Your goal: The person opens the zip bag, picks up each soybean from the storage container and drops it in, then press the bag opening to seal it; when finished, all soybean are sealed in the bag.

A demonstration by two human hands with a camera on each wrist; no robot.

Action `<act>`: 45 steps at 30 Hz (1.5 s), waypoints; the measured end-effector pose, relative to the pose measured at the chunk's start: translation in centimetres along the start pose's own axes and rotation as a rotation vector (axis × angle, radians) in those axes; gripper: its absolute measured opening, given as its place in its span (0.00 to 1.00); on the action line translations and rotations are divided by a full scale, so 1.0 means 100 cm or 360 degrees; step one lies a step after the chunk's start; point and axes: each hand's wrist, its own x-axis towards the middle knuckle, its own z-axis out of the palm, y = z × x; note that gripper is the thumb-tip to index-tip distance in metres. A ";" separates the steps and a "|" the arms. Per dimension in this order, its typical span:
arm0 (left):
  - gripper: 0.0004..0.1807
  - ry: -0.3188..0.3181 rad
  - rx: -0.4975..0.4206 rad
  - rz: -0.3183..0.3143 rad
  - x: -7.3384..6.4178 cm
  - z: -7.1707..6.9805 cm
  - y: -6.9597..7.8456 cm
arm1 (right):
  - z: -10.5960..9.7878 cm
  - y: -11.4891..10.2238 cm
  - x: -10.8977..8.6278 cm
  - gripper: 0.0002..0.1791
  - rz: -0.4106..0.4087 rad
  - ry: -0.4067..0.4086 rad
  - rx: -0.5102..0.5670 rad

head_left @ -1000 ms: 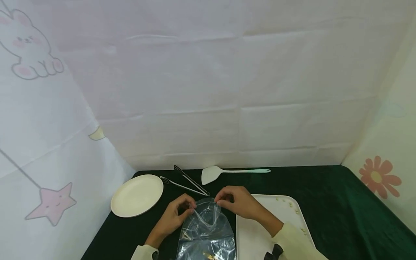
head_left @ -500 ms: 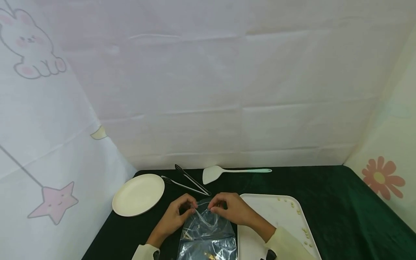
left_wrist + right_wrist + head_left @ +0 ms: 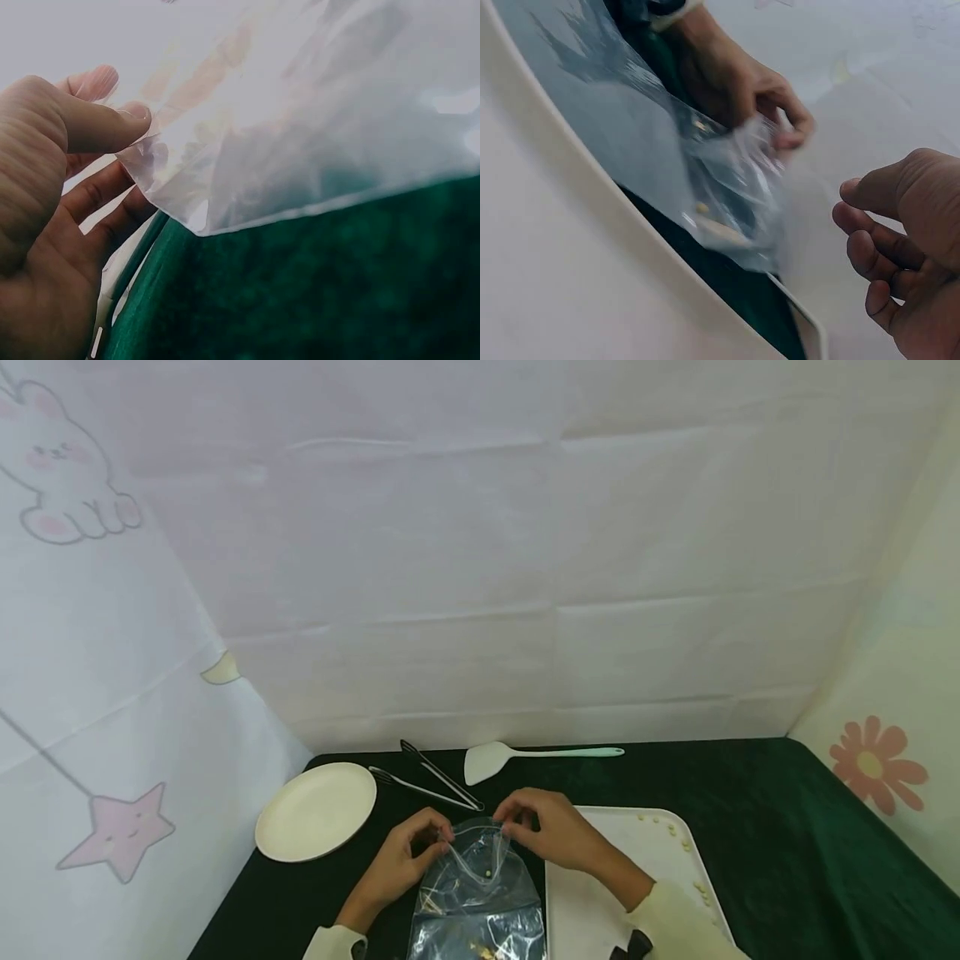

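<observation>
A clear plastic bag (image 3: 480,893) lies between the hands. My left hand (image 3: 397,857) pinches its rim at the upper left; the left wrist view shows the thumb (image 3: 105,124) pressed on the plastic. Yellowish pieces (image 3: 483,952) show low in the bag, and one small yellow piece (image 3: 701,208) shows near its mouth. At the right of the mouth, my right hand (image 3: 551,831) overlaps the rim in the head view. Seen from the right wrist, its loosely curled fingers (image 3: 862,251) stand apart from the plastic, with nothing visible between thumb and forefinger.
Right of the bag lies a white tray (image 3: 585,910) with several small yellowish pieces (image 3: 686,845) along its right side. A cream oval plate (image 3: 315,814) sits at the left. Metal tongs (image 3: 431,793) and a white spatula (image 3: 487,763) lie at the back of the green tabletop (image 3: 750,810).
My right hand went left over the bag's mouth and has come back to the right. A small piece now shows inside the mouth. The left hand has kept its pinch.
</observation>
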 end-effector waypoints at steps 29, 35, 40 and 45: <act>0.11 -0.0028 0.0011 -0.0040 -0.008 -0.002 -0.004 | -0.094 0.096 -0.089 0.11 0.0356 0.0189 -0.1095; 0.10 -0.0019 0.0026 -0.0029 -0.005 -0.003 -0.002 | -0.107 0.097 -0.094 0.11 0.0363 0.0126 -0.1031; 0.11 -0.0011 0.0039 -0.0049 -0.005 -0.004 -0.001 | -0.113 0.099 -0.097 0.12 0.0335 0.0086 -0.0977; 0.10 -0.0023 0.0035 -0.0068 -0.005 -0.003 -0.002 | -0.125 0.095 -0.102 0.12 0.0308 0.0088 -0.0996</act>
